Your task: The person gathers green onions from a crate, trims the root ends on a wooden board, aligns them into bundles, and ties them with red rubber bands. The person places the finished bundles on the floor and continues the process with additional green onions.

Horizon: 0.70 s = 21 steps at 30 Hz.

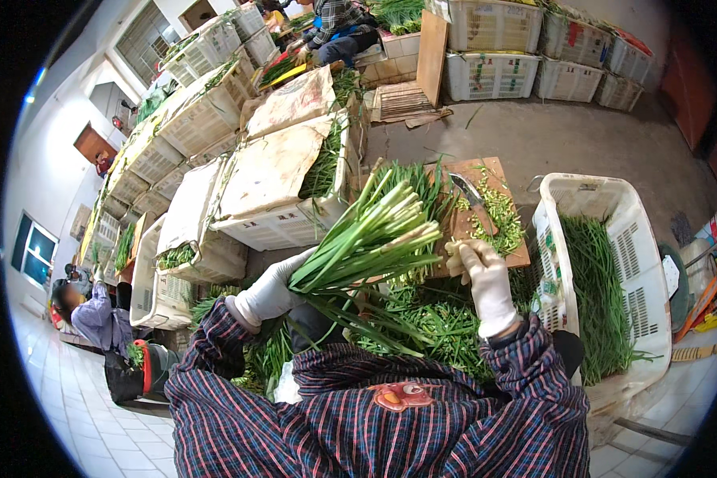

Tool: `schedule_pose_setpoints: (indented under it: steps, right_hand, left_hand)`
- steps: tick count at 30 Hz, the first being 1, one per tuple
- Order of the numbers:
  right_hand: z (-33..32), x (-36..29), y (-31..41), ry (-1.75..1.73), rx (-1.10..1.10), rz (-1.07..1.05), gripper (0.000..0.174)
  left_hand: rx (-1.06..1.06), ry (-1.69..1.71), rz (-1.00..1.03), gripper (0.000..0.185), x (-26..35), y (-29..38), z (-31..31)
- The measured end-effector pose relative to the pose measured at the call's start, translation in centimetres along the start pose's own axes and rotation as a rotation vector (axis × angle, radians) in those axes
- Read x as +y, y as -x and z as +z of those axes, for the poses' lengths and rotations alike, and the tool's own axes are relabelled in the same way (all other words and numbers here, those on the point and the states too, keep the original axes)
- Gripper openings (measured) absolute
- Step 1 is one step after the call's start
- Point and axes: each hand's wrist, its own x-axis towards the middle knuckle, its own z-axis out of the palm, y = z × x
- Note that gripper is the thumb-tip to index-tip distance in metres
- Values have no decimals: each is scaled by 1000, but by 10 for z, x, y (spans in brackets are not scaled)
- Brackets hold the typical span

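My left hand (270, 293), in a white glove, grips a thick bunch of chives (358, 245). Their pale stem ends point up and to the right, while the green leaves hang back toward my lap. My right hand (489, 284) is also gloved, with soiled fingertips bent together just right of the stem ends. Whether anything small is pinched there I cannot tell. Beyond it lies a wooden board (505, 170) bearing a knife (467, 190) with a wooden handle and chopped stem ends (505, 230). More chives (406, 179) rest at the board's left side.
A white plastic crate (633, 239) holding chives stands on my right. Loose green trimmings (442, 328) lie below my hands. Covered crates (281, 227) run along the left. One person (340, 27) works at the back, another (98, 316) at far left. Stacked crates (493, 77) stand behind.
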Motion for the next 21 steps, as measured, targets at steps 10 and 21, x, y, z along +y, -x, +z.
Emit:
schedule_pose_setpoints:
  steps: [10, 21]
  right_hand:
    - [15, 6, -5, 875, -143, -405, 33]
    - [-4, -11, 0, 571, 127, -352, 47]
  left_hand:
    - [-165, 184, -61, 73, -10, -8, 11]
    - [-144, 184, -248, 61, -19, -3, 20]
